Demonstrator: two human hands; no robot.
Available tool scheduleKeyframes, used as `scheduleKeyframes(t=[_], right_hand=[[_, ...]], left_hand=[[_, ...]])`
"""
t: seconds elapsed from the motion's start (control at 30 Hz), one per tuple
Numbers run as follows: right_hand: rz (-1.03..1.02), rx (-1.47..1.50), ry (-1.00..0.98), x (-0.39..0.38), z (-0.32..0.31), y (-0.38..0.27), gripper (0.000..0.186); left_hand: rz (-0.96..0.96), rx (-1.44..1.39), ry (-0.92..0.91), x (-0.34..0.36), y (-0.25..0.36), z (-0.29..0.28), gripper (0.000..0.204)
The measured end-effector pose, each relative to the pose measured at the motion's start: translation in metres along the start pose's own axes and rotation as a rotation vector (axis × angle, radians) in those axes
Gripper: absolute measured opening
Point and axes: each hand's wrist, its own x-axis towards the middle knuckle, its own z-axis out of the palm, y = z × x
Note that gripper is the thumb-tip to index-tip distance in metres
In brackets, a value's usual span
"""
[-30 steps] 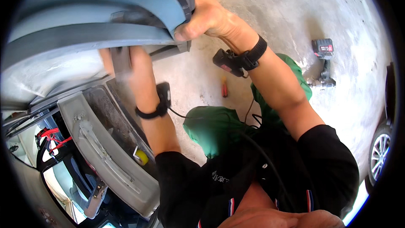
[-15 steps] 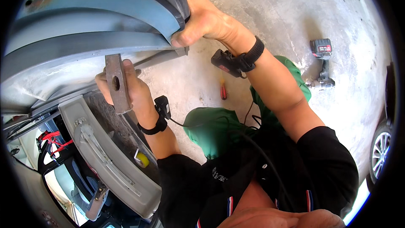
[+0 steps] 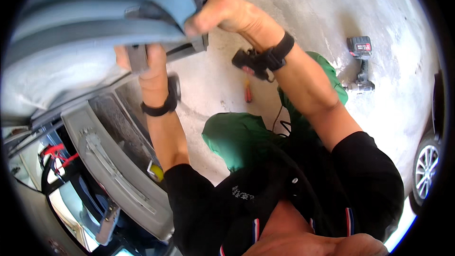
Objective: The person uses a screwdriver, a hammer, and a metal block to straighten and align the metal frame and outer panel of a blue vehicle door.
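Observation:
A blue car body panel with a black edge strip fills the upper left, smeared by motion. My right hand is closed round its right end, thumb on the blue face and the other fingers hidden behind it. Below the panel's lower lip, my left hand grips a flat grey metal bar, thumb on one side and fingers on the other. The bar's upper part passes behind the lip. Above the lip a dark grey piece shows, too blurred to tell whether it belongs to the bar.
A long grey trim piece runs along the lower left, beside red clips and a yellow round object. On the concrete floor lie a red-handled screwdriver and a cordless power tool. A car wheel stands far right.
My left hand has moved up with the metal bar, whose upper part has gone behind the panel's lip. My right hand and the panel end have shifted slightly up and left.

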Motion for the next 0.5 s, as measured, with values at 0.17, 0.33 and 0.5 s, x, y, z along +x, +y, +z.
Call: scheduleKeyframes(t=[0.17, 0.33, 0.5], right_hand=[[-0.026, -0.274, -0.002, -0.008, -0.032, -0.013, 0.079], [-0.094, 0.190, -0.039, 0.002, -0.003, -0.010, 0.081], [-0.016, 0.078, 0.015, -0.007, -0.022, 0.011, 0.074]], left_hand=[[-0.073, -0.005, -0.019, 0.007, 0.027, 0.015, 0.020], [0.135, 0.030, -0.056, 0.016, -0.006, 0.018, 0.018], [-0.165, -0.012, -0.056, 0.000, 0.019, -0.005, 0.013]])
